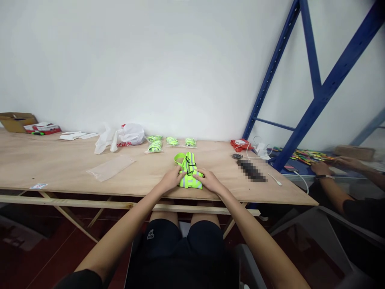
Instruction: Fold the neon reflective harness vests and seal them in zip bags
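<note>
The neon-yellow strap bundle (190, 183) lies just below frame centre. The left hand (173, 178) and right hand (210, 180) touch opposite sides; whether fingers pinch is unclear. Even pressure should hold folds flat.

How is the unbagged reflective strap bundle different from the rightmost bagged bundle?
The unbagged reflective strap bundle lies bare, its strap loop sticking out; the rightmost bagged bundle sits compactly in clear plastic. The first is nearer the camera and looks larger; the second lies farther back. Both are fluorescent yellow-green with pale stripes.
</note>
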Tool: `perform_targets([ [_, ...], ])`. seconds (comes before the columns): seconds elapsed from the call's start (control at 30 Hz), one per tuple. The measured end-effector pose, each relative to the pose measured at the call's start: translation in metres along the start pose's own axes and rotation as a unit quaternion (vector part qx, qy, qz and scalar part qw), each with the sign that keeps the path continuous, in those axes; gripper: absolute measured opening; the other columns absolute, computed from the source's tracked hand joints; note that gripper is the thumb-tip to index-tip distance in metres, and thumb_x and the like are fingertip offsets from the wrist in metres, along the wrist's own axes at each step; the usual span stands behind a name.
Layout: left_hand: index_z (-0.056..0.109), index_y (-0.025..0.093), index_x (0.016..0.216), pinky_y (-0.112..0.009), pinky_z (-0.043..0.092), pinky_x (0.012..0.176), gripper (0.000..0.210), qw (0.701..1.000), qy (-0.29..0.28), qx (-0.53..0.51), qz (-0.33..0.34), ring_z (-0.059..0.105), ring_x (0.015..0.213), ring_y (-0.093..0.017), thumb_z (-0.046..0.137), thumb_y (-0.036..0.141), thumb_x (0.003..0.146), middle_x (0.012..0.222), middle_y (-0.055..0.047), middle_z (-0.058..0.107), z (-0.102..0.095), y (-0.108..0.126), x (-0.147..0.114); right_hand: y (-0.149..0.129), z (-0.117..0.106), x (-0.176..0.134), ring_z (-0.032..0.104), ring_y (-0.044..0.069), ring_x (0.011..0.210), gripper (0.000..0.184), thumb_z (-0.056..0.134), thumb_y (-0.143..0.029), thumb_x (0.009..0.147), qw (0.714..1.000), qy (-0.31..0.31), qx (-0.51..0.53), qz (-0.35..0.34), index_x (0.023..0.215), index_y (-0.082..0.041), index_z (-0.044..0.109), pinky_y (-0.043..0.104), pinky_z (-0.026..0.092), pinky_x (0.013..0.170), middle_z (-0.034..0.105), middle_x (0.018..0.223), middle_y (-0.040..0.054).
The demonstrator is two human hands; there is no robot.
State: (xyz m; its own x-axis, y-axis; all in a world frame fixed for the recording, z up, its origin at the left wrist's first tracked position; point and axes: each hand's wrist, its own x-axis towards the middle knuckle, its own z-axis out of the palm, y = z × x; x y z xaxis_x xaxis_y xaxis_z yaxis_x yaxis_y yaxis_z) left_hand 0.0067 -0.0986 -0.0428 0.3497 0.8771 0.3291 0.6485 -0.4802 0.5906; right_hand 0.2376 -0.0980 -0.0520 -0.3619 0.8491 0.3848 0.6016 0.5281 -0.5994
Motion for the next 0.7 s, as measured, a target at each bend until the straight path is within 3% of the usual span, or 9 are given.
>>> perform_targets([
  [0.1,0.056,0.019,0.103,-0.033,0.049,0.077,0.021,0.999,0.023,0.033,-0.004,0.063,0.083,-0.022,0.049,0.037,0.097,0.092,-0.005,0.065,0.001,-0.002,0.005,0.002,0.001,0.003,0.065,0.024,0.095,0.035,0.059,-0.04,0.094,0.999,0.013,-0.043,-0.008,0.117,-0.018,0.072,0.037,0.051,0.088,0.068,0.099,0.0092],
  [0.27,0.062,0.019,0.099,-0.038,0.047,0.085,0.014,0.989,0.058,0.131,0.026,0.061,0.101,-0.027,0.056,0.03,0.095,0.107,-0.011,0.063,0.001,0.004,0.008,-0.006,0.009,0.002,0.06,0.025,0.108,0.027,0.054,-0.031,0.097,0.992,0.042,-0.105,-0.046,0.117,-0.019,0.069,0.038,0.048,0.096,0.063,0.112,0.0118],
  [0.4,0.066,0.018,0.087,-0.038,0.046,0.087,0.021,0.973,0.043,0.212,0.085,0.063,0.095,-0.025,0.051,0.027,0.099,0.094,-0.01,0.067,0.0,0.013,-0.001,-0.015,0.01,-0.01,0.063,0.024,0.1,0.025,0.046,-0.024,0.1,0.985,0.033,-0.15,-0.084,0.104,-0.021,0.07,0.039,0.049,0.093,0.069,0.103,0.0103],
  [0.47,0.068,0.018,0.085,-0.037,0.046,0.087,0.028,0.971,0.03,0.214,0.102,0.063,0.09,-0.024,0.048,0.031,0.101,0.09,-0.01,0.067,-0.001,0.015,-0.012,-0.02,0.007,-0.022,0.064,0.024,0.101,0.025,0.046,-0.028,0.101,0.983,0.023,-0.158,-0.094,0.108,-0.021,0.069,0.039,0.051,0.093,0.071,0.107,0.0109],
  [0.53,0.069,0.018,0.093,-0.039,0.046,0.089,0.031,0.966,0.027,0.22,0.133,0.063,0.093,-0.025,0.048,0.041,0.1,0.092,-0.01,0.068,-0.003,0.017,-0.028,-0.025,0.002,-0.035,0.064,0.027,0.108,0.029,0.054,-0.037,0.098,0.979,0.01,-0.169,-0.11,0.12,-0.02,0.065,0.041,0.052,0.094,0.07,0.117,0.0125],
  [0.6,0.066,0.018,0.11,-0.041,0.046,0.091,0.039,0.959,0.028,0.225,0.169,0.062,0.1,-0.028,0.055,0.052,0.095,0.102,-0.011,0.068,-0.004,0.018,-0.047,-0.03,-0.001,-0.05,0.063,0.03,0.114,0.046,0.065,-0.045,0.091,0.975,-0.002,-0.181,-0.128,0.13,-0.02,0.06,0.044,0.053,0.096,0.067,0.126,0.0141],
  [0.7,0.057,0.017,0.127,-0.043,0.046,0.092,0.053,0.953,0.022,0.226,0.199,0.058,0.106,-0.03,0.065,0.053,0.089,0.115,-0.013,0.065,-0.005,0.02,-0.072,-0.037,-0.001,-0.07,0.063,0.032,0.116,0.06,0.075,-0.042,0.084,0.97,0.002,-0.19,-0.151,0.135,-0.019,0.056,0.047,0.054,0.095,0.065,0.129,0.0164],
])
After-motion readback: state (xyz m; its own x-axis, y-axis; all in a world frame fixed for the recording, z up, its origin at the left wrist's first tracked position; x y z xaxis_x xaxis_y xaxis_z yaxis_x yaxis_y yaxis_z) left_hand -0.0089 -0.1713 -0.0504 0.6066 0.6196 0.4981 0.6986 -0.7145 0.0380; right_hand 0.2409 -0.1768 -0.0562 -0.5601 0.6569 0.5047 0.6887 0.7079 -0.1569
